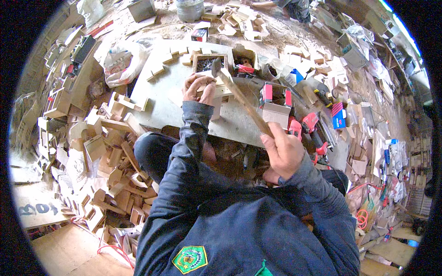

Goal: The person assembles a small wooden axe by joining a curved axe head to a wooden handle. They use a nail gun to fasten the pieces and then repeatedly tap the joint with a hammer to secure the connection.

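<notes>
My right hand (285,154) is closed round the wooden handle of a hammer (244,102). The dark hammer head is raised toward the far side, close by my left hand. My left hand (199,87) has its fingers curled over the end of a small pale wooden piece (224,88); whether a nail is between the fingertips cannot be seen. Part of that piece is hidden by the hammer. Under both lies a grey work board (161,103). Just beyond my left hand stands a square wooden tray (196,64) with small dark metal bits in it.
Small cut wood blocks (157,72) lie along the board's far left. To the right are an open red-and-black carton (276,112) and a red power tool (310,121). A white plastic bag (122,64) and a heap of wooden parts (115,170) lie left.
</notes>
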Demonstrator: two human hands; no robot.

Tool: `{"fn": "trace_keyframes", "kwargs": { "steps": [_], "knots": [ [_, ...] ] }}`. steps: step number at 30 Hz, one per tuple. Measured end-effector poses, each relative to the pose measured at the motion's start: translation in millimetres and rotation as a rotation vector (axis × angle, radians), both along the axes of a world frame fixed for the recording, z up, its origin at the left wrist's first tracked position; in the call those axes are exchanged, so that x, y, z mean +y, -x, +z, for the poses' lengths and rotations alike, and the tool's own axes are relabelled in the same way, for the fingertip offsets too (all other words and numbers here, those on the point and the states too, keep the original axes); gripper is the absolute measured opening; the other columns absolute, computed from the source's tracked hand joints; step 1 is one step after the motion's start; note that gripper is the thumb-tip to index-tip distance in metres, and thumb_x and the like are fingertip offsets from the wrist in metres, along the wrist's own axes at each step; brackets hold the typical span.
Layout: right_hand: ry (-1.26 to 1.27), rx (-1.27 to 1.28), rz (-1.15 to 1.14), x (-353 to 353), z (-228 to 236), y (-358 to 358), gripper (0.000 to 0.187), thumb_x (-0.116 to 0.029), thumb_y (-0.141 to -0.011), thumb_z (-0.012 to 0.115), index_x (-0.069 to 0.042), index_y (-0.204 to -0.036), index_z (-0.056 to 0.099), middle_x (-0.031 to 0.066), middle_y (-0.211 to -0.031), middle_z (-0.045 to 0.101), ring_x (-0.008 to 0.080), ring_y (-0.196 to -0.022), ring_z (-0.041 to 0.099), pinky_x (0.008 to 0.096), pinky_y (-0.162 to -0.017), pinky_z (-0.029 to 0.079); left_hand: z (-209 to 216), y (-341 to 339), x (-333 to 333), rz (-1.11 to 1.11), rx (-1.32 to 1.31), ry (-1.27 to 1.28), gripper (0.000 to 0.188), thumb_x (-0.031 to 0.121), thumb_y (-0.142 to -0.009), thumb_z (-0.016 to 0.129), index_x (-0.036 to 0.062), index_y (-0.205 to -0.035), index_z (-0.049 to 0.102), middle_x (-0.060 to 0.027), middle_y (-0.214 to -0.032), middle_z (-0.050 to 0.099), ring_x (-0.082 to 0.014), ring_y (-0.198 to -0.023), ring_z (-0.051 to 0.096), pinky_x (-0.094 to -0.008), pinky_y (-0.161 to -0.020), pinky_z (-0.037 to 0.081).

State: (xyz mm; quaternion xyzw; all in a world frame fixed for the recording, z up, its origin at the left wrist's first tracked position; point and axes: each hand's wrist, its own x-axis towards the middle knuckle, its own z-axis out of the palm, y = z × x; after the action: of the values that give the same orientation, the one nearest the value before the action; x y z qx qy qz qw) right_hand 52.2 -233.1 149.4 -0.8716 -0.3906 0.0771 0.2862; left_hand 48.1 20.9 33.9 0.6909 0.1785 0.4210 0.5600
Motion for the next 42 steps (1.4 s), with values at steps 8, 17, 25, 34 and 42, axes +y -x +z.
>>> {"fn": "trace_keyframes", "kwargs": {
  "steps": [8, 17, 25, 34, 42],
  "knots": [
    [-0.018, -0.046, 0.043, -2, 11, -8, 0.03, -0.025, -0.094, 0.05, 0.001, -0.109, 0.048, 0.0213, -0.057, 0.056, 0.0439, -0.056, 0.058, 0.0503, -0.049, 0.043, -2, 6, -4, 0.04, 0.031, -0.169, 0.012, 0.013, -0.076, 0.068, 0.0085, -0.087, 0.07, -0.0077, -0.106, 0.059, -0.0277, -0.114, 0.047, -0.0395, -0.101, 0.037],
    [-0.054, 0.092, 0.06, -6, 26, -1, 0.022, -0.021, -0.095, 0.05, -0.001, -0.105, 0.05, 0.0245, -0.074, 0.06, 0.0424, -0.066, 0.061, 0.0486, -0.056, 0.046, -15, 1, -11, 0.086, -0.094, -0.033, 0.018, 0.01, -0.083, 0.054, 0.0044, -0.1, 0.058, -0.0122, -0.107, 0.056, -0.0301, -0.118, 0.045, -0.0406, -0.102, 0.034],
    [0.08, 0.126, 0.07, -6, 12, -5, 0.024, -0.021, -0.095, 0.049, -0.002, -0.107, 0.052, 0.0269, -0.073, 0.057, 0.0434, -0.06, 0.058, 0.0497, -0.051, 0.043, -11, 4, -17, 0.128, -0.132, -0.112, 0.023, 0.014, -0.09, 0.045, 0.0004, -0.108, 0.049, -0.0132, -0.109, 0.055, -0.0232, -0.113, 0.049, -0.0382, -0.1, 0.037],
    [0.055, 0.082, 0.023, -3, 0, 6, 0.026, -0.025, -0.094, 0.051, -0.001, -0.102, 0.054, 0.0123, -0.065, 0.056, 0.0331, -0.056, 0.055, 0.0402, -0.05, 0.042, -13, -1, -12, 0.108, -0.128, -0.031, 0.015, 0.005, -0.088, 0.046, 0.0003, -0.102, 0.05, -0.015, -0.108, 0.052, -0.0286, -0.115, 0.048, -0.0396, -0.101, 0.035],
    [-0.323, -0.045, 0.054, 4, -18, 11, 0.031, -0.03, -0.096, 0.05, -0.002, -0.085, 0.05, 0.0138, -0.057, 0.053, 0.0267, -0.049, 0.054, 0.0381, -0.045, 0.041, -16, 2, -14, 0.076, -0.135, 0.045, 0.015, 0.004, -0.088, 0.046, 0.002, -0.102, 0.05, -0.0131, -0.105, 0.053, -0.0283, -0.116, 0.046, -0.0395, -0.103, 0.033]
  ]
}}
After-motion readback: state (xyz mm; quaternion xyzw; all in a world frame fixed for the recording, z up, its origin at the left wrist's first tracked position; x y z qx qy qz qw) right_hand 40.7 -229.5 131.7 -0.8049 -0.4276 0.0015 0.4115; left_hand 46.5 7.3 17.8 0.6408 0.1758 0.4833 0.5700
